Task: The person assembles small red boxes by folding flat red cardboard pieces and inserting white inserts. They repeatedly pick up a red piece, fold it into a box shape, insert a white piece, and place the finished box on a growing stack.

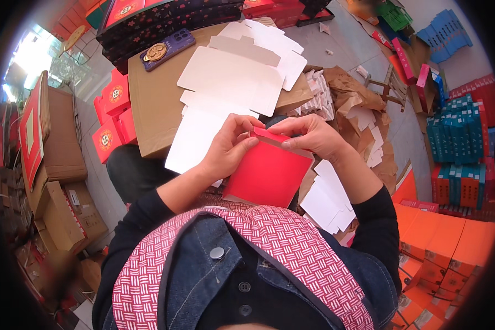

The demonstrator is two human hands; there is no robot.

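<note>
A red cardboard box [269, 175] is held in front of my chest, its broad red side facing up. My left hand [232, 144] pinches the left end of its far edge between thumb and fingers. Along the same edge, my right hand [309, 136] grips a narrow folded red flap with thumb and fingertips. The box's underside is hidden. Just beyond my hands, flat white die-cut card blanks [234, 77] lie overlapping on a brown carton [154, 118]. More white blanks [329, 198] rest by my right forearm.
A phone [168, 49] in a dark patterned case lies on the carton. Red boxes [114, 118] are stacked to its left, and crumpled brown paper [352, 91] spreads at the right. Orange boxes [443, 236] are piled at the lower right, teal boxes [455, 129] behind them.
</note>
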